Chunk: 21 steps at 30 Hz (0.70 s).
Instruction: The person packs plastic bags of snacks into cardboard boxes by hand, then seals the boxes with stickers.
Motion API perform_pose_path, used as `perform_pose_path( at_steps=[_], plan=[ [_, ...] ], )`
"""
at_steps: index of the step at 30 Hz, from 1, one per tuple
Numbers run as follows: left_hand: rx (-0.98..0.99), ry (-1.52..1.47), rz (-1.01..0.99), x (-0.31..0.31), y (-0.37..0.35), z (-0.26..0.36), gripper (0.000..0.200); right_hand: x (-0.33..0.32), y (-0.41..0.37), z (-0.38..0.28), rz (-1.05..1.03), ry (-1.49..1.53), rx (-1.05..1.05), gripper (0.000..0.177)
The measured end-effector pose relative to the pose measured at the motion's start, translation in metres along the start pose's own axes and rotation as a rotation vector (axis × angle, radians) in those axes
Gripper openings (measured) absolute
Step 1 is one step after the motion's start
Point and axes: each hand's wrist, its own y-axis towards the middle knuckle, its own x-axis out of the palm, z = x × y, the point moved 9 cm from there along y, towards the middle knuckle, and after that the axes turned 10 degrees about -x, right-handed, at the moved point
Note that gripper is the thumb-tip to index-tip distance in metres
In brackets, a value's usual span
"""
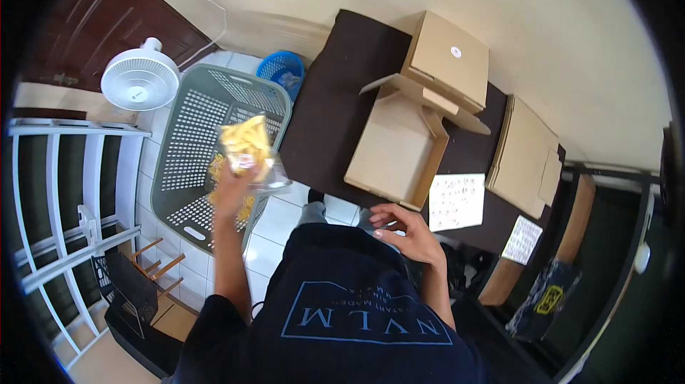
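My left hand (232, 188) grips a clear plastic bag of yellow snack pieces (246, 143) over the grey-green laundry basket (193, 134). Inside that basket, more yellow bags (245, 207) lie partly hidden behind my left hand and wrist. My right hand (405, 231) hangs near my body at the table's front edge, its fingers apart and slightly bent, holding nothing. Beyond it on the dark table, an open cardboard box (394, 145) stands with its lid raised.
A closed cardboard box (453, 52), flattened cardboard (524, 156) and a sticker sheet (457, 202) are on the dark table (325, 99). A second sheet (522, 240) lies at its right edge. Behind the basket stand a blue basket (280, 69) and a white fan (140, 79).
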Motion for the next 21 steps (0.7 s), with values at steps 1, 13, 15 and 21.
perform_pose_path(
  at_steps=[1, 13, 15, 21],
  plan=[
    [0.013, -0.203, 0.051, 0.027, 0.005, -0.003, 0.046, -0.011, 0.022, -0.018, 0.07, -0.008, -0.14, 0.047],
    [-0.132, -0.731, -0.348, 0.27, -0.053, -0.034, 0.056, -0.103, -0.012, -0.001, 0.292, 0.391, -0.208, 0.013],
    [-0.008, -0.661, -0.297, 0.277, -0.054, -0.027, 0.062, -0.115, -0.017, -0.011, 0.188, 0.23, -0.258, 0.013],
    [-0.095, -0.67, -0.104, 0.301, -0.049, -0.043, 0.053, -0.123, -0.03, -0.01, -0.029, 0.024, -0.319, 0.016]
  ],
)
